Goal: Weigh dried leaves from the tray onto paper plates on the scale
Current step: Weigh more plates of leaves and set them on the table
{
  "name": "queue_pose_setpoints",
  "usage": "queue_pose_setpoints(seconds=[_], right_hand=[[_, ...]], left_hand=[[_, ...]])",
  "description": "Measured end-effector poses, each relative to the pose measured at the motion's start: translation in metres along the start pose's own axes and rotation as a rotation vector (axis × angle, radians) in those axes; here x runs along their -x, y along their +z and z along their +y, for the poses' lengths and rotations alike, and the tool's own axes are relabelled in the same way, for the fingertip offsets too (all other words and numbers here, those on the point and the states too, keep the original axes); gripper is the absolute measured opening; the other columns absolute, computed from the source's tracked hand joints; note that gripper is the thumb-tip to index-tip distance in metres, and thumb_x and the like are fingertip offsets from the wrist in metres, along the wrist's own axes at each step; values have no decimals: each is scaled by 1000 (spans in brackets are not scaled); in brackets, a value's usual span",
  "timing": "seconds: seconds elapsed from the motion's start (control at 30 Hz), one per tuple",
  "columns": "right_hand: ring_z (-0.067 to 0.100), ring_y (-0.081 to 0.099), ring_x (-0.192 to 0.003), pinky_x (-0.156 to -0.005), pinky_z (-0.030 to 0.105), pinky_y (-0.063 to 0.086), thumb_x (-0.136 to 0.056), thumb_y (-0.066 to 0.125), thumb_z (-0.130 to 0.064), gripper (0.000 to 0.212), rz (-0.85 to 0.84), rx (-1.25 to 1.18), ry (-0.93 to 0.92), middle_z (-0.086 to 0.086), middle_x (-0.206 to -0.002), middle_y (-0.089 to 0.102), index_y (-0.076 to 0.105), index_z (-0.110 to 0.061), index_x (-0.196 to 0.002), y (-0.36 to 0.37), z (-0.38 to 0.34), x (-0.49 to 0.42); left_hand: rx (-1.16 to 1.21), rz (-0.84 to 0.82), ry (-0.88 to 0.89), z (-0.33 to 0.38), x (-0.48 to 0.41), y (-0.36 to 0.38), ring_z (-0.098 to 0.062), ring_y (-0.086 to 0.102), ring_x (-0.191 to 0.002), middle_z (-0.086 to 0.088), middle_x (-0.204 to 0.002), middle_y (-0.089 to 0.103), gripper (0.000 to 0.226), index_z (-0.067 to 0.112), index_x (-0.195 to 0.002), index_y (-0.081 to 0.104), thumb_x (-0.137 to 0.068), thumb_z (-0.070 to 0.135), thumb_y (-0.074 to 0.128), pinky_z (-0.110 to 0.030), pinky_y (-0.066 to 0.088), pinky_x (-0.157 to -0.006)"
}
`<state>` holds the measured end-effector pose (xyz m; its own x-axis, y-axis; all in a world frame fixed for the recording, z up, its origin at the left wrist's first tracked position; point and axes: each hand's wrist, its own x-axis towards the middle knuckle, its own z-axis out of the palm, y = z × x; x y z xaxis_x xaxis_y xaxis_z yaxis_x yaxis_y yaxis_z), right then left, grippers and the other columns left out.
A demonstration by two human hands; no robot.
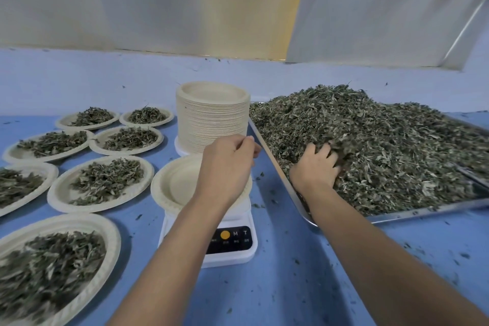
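At three o'clock from the scale (230, 243), the right hand (315, 167) curls into the leaves (383, 145) in the tray (423, 210). Best to lift a modest fistful and trickle it onto the empty plate (169, 188) on the scale. The left hand (227, 164) hovers curled over that plate; I cannot tell whether it pinches anything.

Plate stack (211, 119) and tray rim (276, 164) flank a narrow table strip (267, 185).

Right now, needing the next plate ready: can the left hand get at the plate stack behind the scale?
Probably yes. The left hand hovers over the scale, just before the plate stack, with nothing between them.
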<state>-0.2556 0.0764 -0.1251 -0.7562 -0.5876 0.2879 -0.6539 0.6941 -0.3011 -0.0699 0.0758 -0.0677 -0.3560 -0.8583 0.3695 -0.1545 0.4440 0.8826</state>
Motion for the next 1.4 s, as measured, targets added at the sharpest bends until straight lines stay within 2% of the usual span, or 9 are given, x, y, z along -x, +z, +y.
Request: queue_pose_setpoints(seconds=[0.17, 0.33, 0.53, 0.63, 0.77, 0.87, 0.97, 1.13, 1.4], right_hand=[[39, 43, -119, -94, 41, 38, -94, 45, -15, 35, -80, -165, -171, 19, -132, 41, 43, -2, -127, -5, -1, 1], [28, 48, -113, -76, 36, 39, -93, 44, -16, 29, 193, -76, -343, 7, -124, 50, 52, -12, -121, -10, -5, 5], [30, 11, -144, -114, 50, 14, -93, 49, -30, 48, 60, 121, -249, 10, -155, 20, 39, -19, -139, -5, 0, 1], [34, 21, -138, -107, 50, 29, -94, 48, -30, 44, -83, 52, -175, 14, -151, 25, 40, -14, -135, -4, 1, 1], [29, 38, -120, -87, 41, 43, -91, 49, -17, 36, 118, -35, -291, 12, -133, 39, 48, -13, -127, -8, -3, 3], [31, 27, -132, -99, 43, 35, -91, 54, -22, 47, 217, 81, -270, 11, -151, 24, 40, -23, -135, -9, -3, 3], [37, 10, -143, -113, 49, 18, -96, 49, -35, 55, 32, 127, -164, 14, -158, 6, 25, -28, -145, -5, 2, 1], [35, 44, -120, -88, 40, 44, -95, 52, -12, 38, -27, 80, -186, 15, -131, 45, 45, -17, -132, -5, 4, 0], [32, 61, -98, -79, 36, 50, -93, 47, 1, 32, 133, -153, -183, 12, -113, 62, 67, -15, -114, -14, 8, -4]], left_hand=[[8, 5, -9, -1, -1, -1, 1, 64, -64, 13, -80, 70, 30, 27, -75, 68, -94, 23, 45, -21, 47, -67], [13, 22, -12, 1, -2, -5, -2, 65, -65, 12, -81, 70, 31, 25, -75, 68, -94, 20, 44, -19, 45, -64], [43, 30, -43, 2, -2, -6, -4, 64, -65, 10, -81, 70, 31, 23, -74, 68, -94, 19, 45, -18, 44, -63], [39, 25, -44, 1, -2, -6, -5, 64, -65, 9, -81, 70, 30, 21, -77, 69, -94, 19, 44, -17, 44, -62], [41, 27, -51, -1, -3, -7, -3, 64, -64, 9, -80, 70, 30, 21, -76, 69, -94, 19, 45, -6, 43, -55], [27, 21, -56, -2, -2, -6, -2, 64, -62, 9, -80, 70, 30, 22, -75, 69, -94, 21, 45, -9, 43, -55], [20, 12, -52, -2, -1, -5, 0, 64, -61, 10, -80, 70, 30, 23, -76, 69, -94, 22, 45, -16, 42, -60], [22, 12, -62, -3, -3, -5, 0, 64, -60, 10, -80, 70, 30, 23, -76, 68, -94, 22, 45, -18, 41, -60], [7, 13, -45, -5, -1, 2, 1, 63, -62, 11, -81, 69, 30, 26, -74, 66, -94, 21, 44, -16, 43, -60]])
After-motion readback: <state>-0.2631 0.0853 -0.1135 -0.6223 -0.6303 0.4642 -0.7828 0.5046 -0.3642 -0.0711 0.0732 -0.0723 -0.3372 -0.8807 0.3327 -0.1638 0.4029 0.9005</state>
